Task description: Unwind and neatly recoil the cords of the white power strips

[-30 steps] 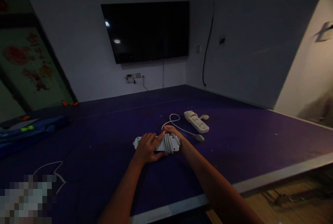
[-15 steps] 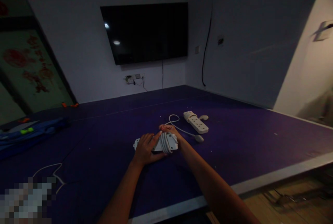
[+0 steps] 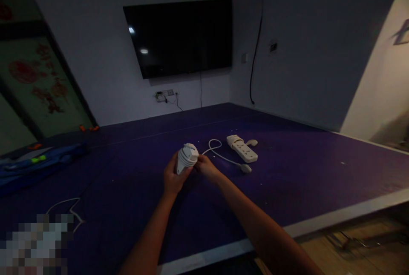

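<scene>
White power strip [image 3: 192,153]: upright or nearly so, gripped over the purple platform [image 3: 287,185], well in from its pale near edge [image 3: 204,259]. Left hand [image 3: 172,178]: grip closed around the strip's body. Right hand [image 3: 207,168]: fingers drawn together at the white cord [image 3: 227,159] beside the strip; grip appears pinched on it.

Progress (judged): several turns of cord are wound on; a looped length, ending in a plug [image 3: 246,168], remains loose on the platform. Second power strip [image 3: 251,156], nearer the platform's far corner, bears a wrapped cord, its own plug [image 3: 252,142] alongside.

Writing: red characters [image 3: 49,98] on the door panel, illegible. No brand readable.
</scene>
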A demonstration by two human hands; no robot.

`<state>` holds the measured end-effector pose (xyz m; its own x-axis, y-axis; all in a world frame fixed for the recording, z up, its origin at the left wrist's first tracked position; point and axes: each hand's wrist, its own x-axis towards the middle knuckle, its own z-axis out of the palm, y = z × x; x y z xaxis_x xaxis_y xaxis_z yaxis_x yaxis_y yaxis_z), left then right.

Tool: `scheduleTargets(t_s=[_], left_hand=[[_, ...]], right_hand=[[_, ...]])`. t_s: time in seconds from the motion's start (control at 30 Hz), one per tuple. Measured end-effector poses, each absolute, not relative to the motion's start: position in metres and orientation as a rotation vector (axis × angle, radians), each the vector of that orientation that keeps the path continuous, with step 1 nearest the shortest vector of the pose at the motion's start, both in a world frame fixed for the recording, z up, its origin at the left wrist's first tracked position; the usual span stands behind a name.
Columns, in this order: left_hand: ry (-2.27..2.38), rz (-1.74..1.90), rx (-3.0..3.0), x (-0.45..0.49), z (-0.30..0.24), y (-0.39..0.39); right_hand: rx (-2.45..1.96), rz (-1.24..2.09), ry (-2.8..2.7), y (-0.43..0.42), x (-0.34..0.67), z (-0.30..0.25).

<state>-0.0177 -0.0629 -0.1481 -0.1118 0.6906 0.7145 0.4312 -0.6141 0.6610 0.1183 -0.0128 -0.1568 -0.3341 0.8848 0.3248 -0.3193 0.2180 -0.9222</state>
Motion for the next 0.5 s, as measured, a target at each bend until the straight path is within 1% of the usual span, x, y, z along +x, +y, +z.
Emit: scheduleTargets(t_s=[0.13,0.27,0.37,0.5], left_hand=[[1.149,1.941,1.507,-0.017,-0.143,-0.059],[1.018,1.949,1.029,-0.017,-0.139,-0.053],[0.921,1.876,0.802,-0.018,-0.136,-0.052],[0.865,1.685,0.667,-0.020,-0.133,-0.052]], right_hand=[[-0.562,1.320,-1.529,-0.018,0.108,-0.157],[-0.549,1.184,-1.589,-0.023,0.105,-0.157],[-0.608,1.081,-1.594,-0.024,0.105,-0.157],[-0.766,0.958,-1.559,-0.025,0.107,-0.158]])
